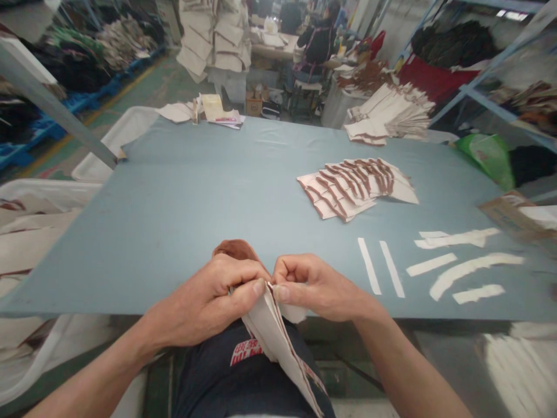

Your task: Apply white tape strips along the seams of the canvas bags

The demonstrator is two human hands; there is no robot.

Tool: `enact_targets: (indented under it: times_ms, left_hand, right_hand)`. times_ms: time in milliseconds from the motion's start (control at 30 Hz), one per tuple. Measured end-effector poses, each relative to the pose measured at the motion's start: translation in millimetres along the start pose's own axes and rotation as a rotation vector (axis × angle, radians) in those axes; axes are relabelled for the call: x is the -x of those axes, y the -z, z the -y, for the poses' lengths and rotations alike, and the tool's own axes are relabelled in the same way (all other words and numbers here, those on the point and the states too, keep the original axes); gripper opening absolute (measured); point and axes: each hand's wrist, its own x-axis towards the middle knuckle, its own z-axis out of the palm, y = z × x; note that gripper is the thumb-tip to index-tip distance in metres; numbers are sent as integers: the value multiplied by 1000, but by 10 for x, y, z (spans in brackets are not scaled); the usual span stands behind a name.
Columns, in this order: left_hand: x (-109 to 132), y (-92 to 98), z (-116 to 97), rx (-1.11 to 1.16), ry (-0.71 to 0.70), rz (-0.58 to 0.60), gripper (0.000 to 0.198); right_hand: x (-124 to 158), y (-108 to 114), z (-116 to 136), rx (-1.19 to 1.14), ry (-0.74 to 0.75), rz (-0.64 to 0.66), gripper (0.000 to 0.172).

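At the table's near edge, my left hand (217, 299) pinches a cream fabric piece (278, 339) between thumb and fingers. My right hand (315, 287) grips the same piece just to the right, thumb and fingers pressed together at its upper edge. The cloth hangs down over my dark apron, and a brown part (237, 248) of it shows above my left hand. Further back on the blue-grey table (195, 191) lies a fanned stack of cream pieces with brown strips (348, 186).
Cream strips (474, 267) lie on the table at right. Another cream fabric stack (387, 113) sits at the back right, near a green bag (485, 154). Papers (221, 113) lie at the back left. White bins (52, 188) stand left. A person (319, 43) sits beyond.
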Motion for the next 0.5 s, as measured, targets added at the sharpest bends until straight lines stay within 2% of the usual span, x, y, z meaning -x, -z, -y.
enact_targets:
  times_ms: [133, 267, 367, 500]
  left_hand:
    - [-8, -26, 26, 33, 3, -37, 40]
    - [14, -40, 10, 11, 5, -86, 38]
    - [38, -47, -14, -16, 70, -92, 39]
    - [43, -57, -20, 9, 105, -84, 42]
  right_hand:
    - [19, -30, 5, 52, -20, -22, 51]
    - [75, -133, 139, 382, 31, -151, 31]
    - [114, -211, 243, 656, 68, -252, 19]
    - [128, -240, 284, 730, 47, -264, 16]
